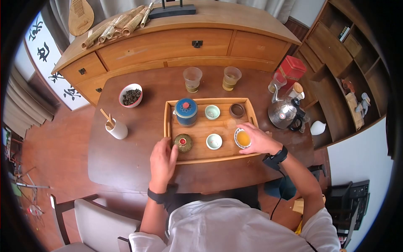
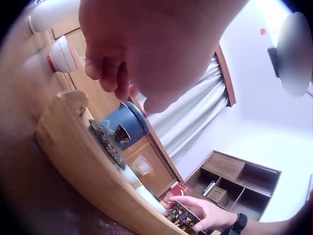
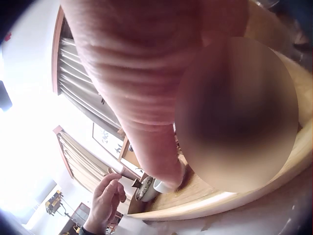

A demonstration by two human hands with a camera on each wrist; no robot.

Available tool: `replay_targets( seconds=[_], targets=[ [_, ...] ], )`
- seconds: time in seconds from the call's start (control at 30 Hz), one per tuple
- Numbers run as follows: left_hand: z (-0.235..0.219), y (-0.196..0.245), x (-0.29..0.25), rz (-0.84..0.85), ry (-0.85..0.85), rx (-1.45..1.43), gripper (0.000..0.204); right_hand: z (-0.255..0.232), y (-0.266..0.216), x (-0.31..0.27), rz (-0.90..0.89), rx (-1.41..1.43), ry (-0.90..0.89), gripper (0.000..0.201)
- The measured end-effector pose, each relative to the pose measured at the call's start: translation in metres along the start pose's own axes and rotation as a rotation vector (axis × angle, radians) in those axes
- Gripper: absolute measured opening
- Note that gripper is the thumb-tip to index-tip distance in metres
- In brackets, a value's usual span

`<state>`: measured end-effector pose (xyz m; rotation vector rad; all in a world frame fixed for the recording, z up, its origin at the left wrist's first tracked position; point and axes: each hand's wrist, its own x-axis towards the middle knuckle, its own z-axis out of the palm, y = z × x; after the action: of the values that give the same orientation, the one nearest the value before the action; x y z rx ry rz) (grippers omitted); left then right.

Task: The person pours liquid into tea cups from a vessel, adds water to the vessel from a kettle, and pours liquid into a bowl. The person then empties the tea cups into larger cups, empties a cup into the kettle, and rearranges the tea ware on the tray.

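Dark wooden table (image 1: 126,159) before long sideboard (image 1: 176,46); wooden tray (image 1: 210,157) at centre. Right hand (image 1: 258,140) on tray's near right corner, fingers curled round rim of cup of amber tea (image 1: 243,138). Left hand (image 1: 163,161) at tray's near left edge, fingers straight and relaxed, holding nothing, just beside patterned round lid (image 1: 183,143). Blue lidded jar (image 1: 186,111) far left in tray; pale green cup (image 1: 214,141) between lid and tea cup. Kettle (image 1: 285,112) right of tray.

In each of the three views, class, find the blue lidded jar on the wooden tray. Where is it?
Head: blue lidded jar at the tray's back left corner.
Left wrist: jar at centre, below the left hand.
Right wrist: not visible.
Shared landmark: the tray's wooden rim.
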<state>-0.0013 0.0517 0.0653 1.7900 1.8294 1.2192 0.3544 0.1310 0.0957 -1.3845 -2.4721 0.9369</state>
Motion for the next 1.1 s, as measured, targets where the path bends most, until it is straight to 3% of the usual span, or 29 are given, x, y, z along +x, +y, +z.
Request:
replay_targets(
  seconds=[0.13, 0.2, 0.3, 0.4, 0.53, 0.63, 0.8, 0.87, 1.03, 1.1],
  targets=[
    [-0.004, -0.029, -0.026, -0.195, 0.109, -0.171, 0.024, -0.005, 0.006, 0.005, 0.000, 0.055, 0.045, 0.088],
    [-0.003, -0.041, -0.038, -0.146, 0.155, -0.157, 0.020, -0.026, -0.001, 0.009, -0.017, 0.020, 0.090, 0.087],
    [0.001, -0.052, -0.054, -0.280, 0.202, -0.327, 0.015, -0.065, -0.007, 0.025, -0.058, -0.089, 0.189, 0.087],
    [0.005, -0.054, -0.060, -0.238, 0.243, -0.291, 0.016, -0.099, 0.001, 0.052, -0.086, -0.201, 0.291, 0.085],
    [0.010, -0.062, -0.065, -0.265, 0.258, -0.337, 0.017, -0.140, 0.007, 0.098, 0.014, -0.316, 0.284, 0.081],
    [0.011, -0.069, -0.065, -0.246, 0.252, -0.357, 0.017, -0.157, 0.030, 0.133, -0.008, -0.424, 0.302, 0.086],
    [0.011, -0.069, -0.066, -0.331, 0.227, -0.442, 0.018, -0.168, 0.043, 0.172, 0.072, -0.567, 0.262, 0.082],
    [0.012, -0.073, -0.067, -0.331, 0.230, -0.437, 0.018, -0.168, 0.039, 0.182, 0.127, -0.792, 0.202, 0.074],
    [0.011, -0.072, -0.068, -0.343, 0.212, -0.415, 0.018, -0.160, 0.017, 0.190, 0.071, -1.014, 0.207, 0.064],
    [0.011, -0.072, -0.068, -0.289, 0.180, -0.382, 0.015, -0.157, 0.009, 0.190, -0.011, -1.193, 0.220, 0.046]
  ],
)
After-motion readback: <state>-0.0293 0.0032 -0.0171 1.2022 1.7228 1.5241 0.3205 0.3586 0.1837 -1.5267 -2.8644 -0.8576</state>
